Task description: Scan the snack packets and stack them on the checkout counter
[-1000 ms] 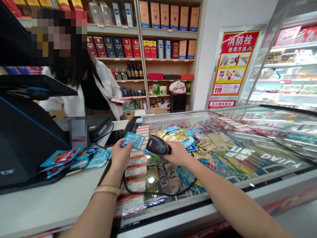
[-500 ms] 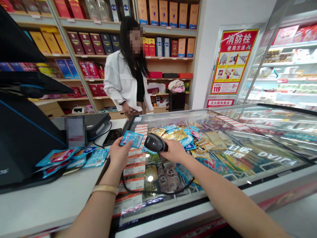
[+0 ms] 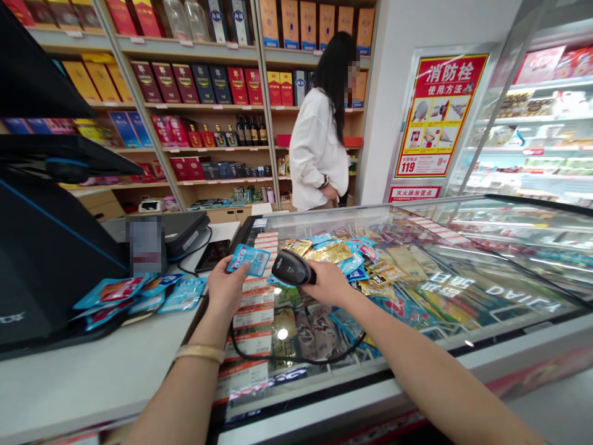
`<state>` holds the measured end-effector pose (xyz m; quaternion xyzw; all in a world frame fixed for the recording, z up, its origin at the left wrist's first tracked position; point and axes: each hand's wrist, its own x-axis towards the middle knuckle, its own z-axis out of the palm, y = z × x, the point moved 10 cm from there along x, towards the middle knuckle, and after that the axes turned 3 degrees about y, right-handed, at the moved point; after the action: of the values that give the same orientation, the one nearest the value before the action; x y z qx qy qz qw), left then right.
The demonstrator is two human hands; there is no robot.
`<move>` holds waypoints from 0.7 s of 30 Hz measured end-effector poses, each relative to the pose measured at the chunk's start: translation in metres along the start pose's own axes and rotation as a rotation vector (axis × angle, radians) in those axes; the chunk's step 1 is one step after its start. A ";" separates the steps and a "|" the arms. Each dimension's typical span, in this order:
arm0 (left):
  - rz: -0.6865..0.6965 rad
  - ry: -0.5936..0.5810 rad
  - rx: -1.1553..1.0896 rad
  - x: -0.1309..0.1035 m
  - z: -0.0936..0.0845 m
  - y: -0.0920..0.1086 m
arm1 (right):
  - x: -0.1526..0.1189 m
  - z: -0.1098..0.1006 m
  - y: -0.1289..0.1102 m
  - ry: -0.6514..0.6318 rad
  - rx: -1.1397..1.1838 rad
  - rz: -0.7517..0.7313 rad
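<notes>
The left hand was closed in a light pinch on a flat blue packet, thumb over the near edge and most of the printed face uncovered, apparently so the fingers would not hide it. Just to its right, the right hand was wrapped around a black handheld scanner, its broad head turned toward the packet; the two did not quite touch, and I took that slim gap as room for the scanner to read. Below both hands a black cord hung in a slack loop over the glass-topped cabinet, probably leaving the scanner free to swing. Just beyond the right hand lay a loose pile of gold and blue packets, within easy reach. Left of the left hand, more packets overlapped on the white counter, apart from that pile, perhaps to avoid mixing. Beyond the hands stood a person in a white shirt, turned sideways.
</notes>
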<state>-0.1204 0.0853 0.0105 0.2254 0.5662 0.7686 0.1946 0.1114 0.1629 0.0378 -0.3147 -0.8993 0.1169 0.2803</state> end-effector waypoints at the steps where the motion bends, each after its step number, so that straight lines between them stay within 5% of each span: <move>1: 0.004 0.001 -0.003 -0.001 0.000 0.001 | -0.001 0.000 0.000 0.006 -0.002 0.002; 7: 0.185 0.082 0.105 0.000 -0.018 0.042 | -0.005 -0.002 0.004 0.049 0.009 0.001; 14: 0.854 0.082 0.907 -0.011 -0.053 0.152 | -0.008 -0.009 0.005 0.110 0.065 -0.020; 16: 0.924 0.066 1.101 -0.003 -0.071 0.161 | -0.008 -0.010 0.004 0.113 0.069 -0.029; 21: 0.846 0.016 1.366 0.043 -0.122 0.155 | -0.008 -0.012 0.005 0.142 0.091 -0.028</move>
<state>-0.2319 -0.0302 0.1326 0.4844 0.7794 0.2624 -0.2982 0.1259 0.1617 0.0425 -0.2963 -0.8752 0.1308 0.3592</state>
